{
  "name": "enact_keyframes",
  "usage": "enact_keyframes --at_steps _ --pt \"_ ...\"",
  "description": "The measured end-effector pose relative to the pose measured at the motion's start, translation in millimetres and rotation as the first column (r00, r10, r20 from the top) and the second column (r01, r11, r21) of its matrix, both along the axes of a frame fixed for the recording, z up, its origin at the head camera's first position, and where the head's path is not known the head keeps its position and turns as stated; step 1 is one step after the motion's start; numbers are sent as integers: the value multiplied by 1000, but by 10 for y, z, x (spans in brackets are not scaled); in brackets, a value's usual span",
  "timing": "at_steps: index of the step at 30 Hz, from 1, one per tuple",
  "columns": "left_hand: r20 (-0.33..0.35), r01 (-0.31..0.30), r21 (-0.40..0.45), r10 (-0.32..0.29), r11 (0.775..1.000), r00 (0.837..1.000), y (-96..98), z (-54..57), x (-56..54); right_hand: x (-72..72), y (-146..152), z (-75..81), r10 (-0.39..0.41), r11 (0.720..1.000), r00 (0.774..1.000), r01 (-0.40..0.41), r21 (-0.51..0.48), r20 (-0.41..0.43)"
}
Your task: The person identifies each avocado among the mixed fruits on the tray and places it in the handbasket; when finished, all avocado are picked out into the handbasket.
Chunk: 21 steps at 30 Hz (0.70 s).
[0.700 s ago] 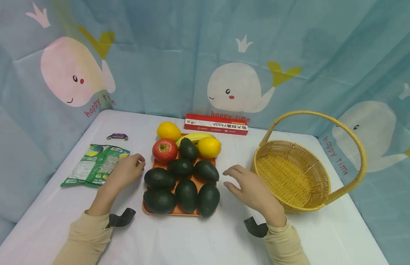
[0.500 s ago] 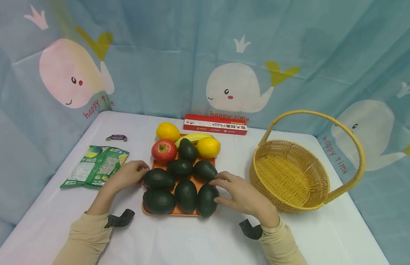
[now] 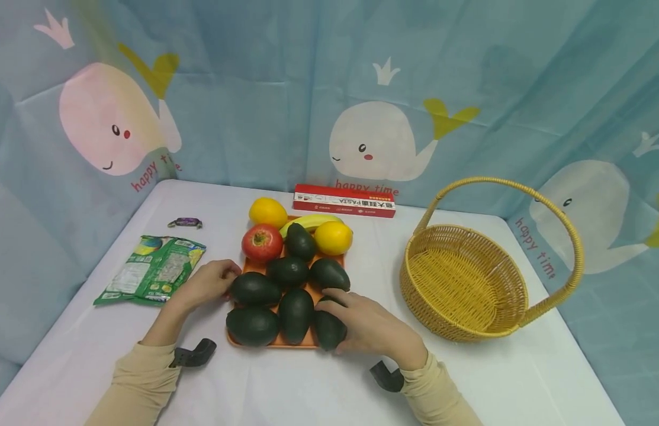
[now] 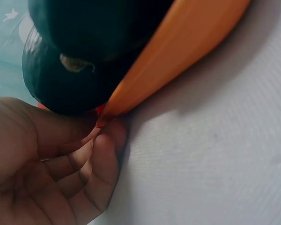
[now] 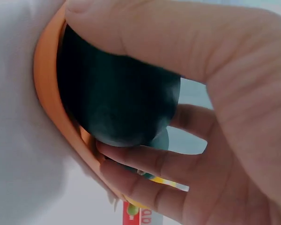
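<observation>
Clearly, left hand pinches tray; right cups avocado.

Dk grn avos, orange tray — lt blue whale-print curtain

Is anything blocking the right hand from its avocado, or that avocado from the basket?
Nothing visible stands between the right hand and the avocado: thumb and fingers are around it. Between the avocado and the basket, I see only the rim of the orange tray and the basket's own woven side.
</observation>
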<state>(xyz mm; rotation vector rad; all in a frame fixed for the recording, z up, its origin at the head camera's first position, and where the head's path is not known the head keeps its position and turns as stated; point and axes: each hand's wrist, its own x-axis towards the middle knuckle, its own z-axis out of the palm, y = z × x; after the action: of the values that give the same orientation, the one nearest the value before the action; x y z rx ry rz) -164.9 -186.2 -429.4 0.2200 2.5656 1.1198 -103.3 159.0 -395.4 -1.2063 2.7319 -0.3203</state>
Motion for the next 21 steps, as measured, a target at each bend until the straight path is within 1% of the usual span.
enact_keyframes --at_steps 5,8,10,11,12,13,14,15,17,18,20,21 --pt "8 -5 -8 5 1000 1000 -4 -12 10 -2 -3 -9 0 1000 999 0 -7 -49" --pt "14 -10 -1 10 1000 1000 1 -14 28 -8 49 50 -36 998 999 35 -43 -25" --pt "15 -9 5 9 1000 1000 2 -20 30 -17 128 130 -82 991 996 79 -104 -22" --pt "19 -11 7 11 1000 1000 5 -20 29 -22 182 184 -116 983 993 112 -146 -22" --pt "25 -14 7 14 1000 1000 8 -18 26 -27 244 245 -155 970 988 148 -195 -22" --pt "26 -15 7 14 1000 1000 11 -18 23 -34 313 305 -202 951 979 189 -246 -29" --pt "25 -14 7 13 1000 1000 12 -17 19 -41 391 367 -258 927 965 235 -294 -42" --pt "22 -10 7 9 1000 1000 11 -14 13 -46 472 425 -322 896 945 288 -338 -50" --pt "20 -9 7 9 1000 1000 11 -9 5 -58 644 529 -459 821 887 400 -408 -54" --pt "20 -11 5 11 1000 1000 11 -9 2 -70 731 567 -522 779 851 452 -434 -52" --pt "13 -8 5 8 1000 1000 7 -7 -6 -90 902 620 -647 698 761 561 -445 -56" --pt "12 -8 3 8 1000 1000 3 -6 -9 -102 978 633 -695 660 717 608 -441 -51"
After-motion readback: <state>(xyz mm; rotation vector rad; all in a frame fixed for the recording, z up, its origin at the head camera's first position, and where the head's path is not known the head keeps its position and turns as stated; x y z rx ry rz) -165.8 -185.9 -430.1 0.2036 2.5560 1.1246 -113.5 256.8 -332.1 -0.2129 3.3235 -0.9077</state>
